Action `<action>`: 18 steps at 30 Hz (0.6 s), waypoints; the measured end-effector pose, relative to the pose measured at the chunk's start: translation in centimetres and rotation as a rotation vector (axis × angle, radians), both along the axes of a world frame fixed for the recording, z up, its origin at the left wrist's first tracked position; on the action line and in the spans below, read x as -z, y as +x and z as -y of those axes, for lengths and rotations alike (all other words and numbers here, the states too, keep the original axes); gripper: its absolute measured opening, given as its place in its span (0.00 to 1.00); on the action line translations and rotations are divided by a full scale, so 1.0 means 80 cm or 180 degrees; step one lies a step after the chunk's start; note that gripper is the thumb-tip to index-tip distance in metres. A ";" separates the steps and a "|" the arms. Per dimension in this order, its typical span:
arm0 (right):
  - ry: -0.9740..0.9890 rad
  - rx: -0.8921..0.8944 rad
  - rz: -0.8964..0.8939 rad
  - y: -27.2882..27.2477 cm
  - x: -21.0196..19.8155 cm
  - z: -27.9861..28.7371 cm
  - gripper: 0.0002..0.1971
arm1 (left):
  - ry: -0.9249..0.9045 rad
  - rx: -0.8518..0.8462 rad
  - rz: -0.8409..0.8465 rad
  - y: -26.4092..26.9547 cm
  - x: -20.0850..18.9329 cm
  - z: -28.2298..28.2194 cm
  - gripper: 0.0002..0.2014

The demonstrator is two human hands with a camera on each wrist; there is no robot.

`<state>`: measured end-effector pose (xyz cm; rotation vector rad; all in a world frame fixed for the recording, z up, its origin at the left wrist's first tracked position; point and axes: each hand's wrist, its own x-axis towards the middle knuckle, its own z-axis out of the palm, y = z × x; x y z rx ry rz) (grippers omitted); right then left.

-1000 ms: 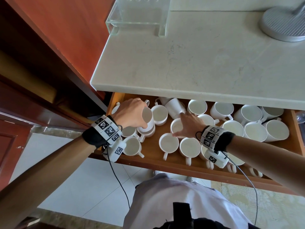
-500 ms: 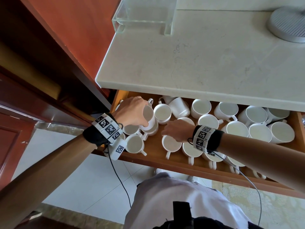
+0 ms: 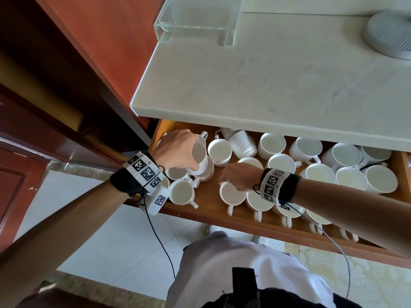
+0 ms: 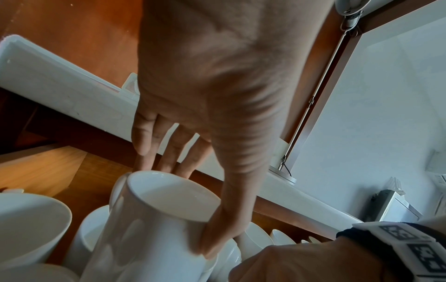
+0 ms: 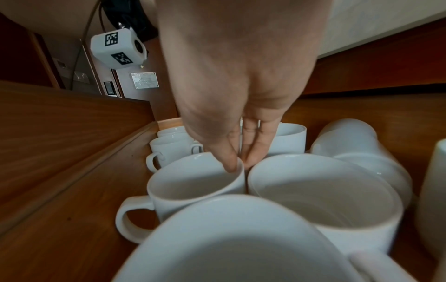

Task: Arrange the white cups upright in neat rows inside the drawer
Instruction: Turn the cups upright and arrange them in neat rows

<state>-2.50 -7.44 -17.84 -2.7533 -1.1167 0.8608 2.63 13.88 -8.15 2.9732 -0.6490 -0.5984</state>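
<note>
My left hand holds a white cup at the left end of the open drawer. From the head view only my knuckles and the tilted cup show. The left wrist view shows the grip itself: thumb on the near wall just under the rim, fingers down behind the far wall, the cup tipped above other cups.

My right hand reaches over the front row. From above it merely covers the rim of an upright cup. The right wrist view shows more: one fingertip dips inside that cup's far rim and another presses outside it, pinching the wall, in the narrow gap beside the neighbouring cup.

The head view alone takes in the whole drawer under the pale desk: upright cups along the front with handles toward me, and one cup lying on its side near the back. The right wrist view catches that one too, at its right.
</note>
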 end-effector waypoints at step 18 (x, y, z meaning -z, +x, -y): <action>0.1798 0.1675 0.0067 0.004 -0.059 -0.029 0.52 | -0.0452 -0.0819 0.0147 -0.007 -0.014 -0.011 0.36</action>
